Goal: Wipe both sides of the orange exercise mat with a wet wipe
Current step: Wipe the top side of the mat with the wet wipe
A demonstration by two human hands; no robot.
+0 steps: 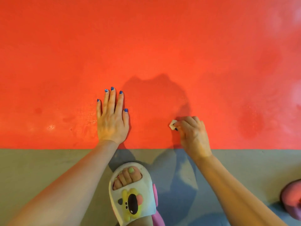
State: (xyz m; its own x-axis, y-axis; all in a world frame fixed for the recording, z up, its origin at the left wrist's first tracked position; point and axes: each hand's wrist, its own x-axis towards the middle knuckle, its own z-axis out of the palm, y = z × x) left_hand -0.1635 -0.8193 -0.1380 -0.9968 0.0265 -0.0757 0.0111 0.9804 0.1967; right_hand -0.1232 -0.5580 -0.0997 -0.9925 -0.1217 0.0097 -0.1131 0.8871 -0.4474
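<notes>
Head view, single frame. I see the flat orange foam exercise mat [162,46] filling the far two thirds of the picture from left edge to right edge. Its near edge runs straight across, and nearer than that lies the grey floor [32,168].

Left hand [112,121]: palm down, flat on the mat just beyond the mat's near edge, left of centre. Its fingers [112,98] are straight and only slightly spread, thumb out to the right, blue polish on the nails. It holds nothing; it presses on the mat surface.

Right hand [193,136]: on the mat, right of centre, also close to the near edge. Fingers are curled tightly inward, thumb and fingertips pinching a small white crumpled wet wipe [172,124]. Only a small corner of the wipe shows at the left of the fingertips; it sits against the mat. I cannot tell how much of it is bunched inside the hand.

Mat surface: darker patches right of the right hand and paler, hazy areas toward the far right corner.

Near centre, on the floor: one foot in a white open-toe slipper with a yellow cartoon decoration [132,193]. At the near right edge, part of a pink rounded object [291,198], cut off by the frame.
</notes>
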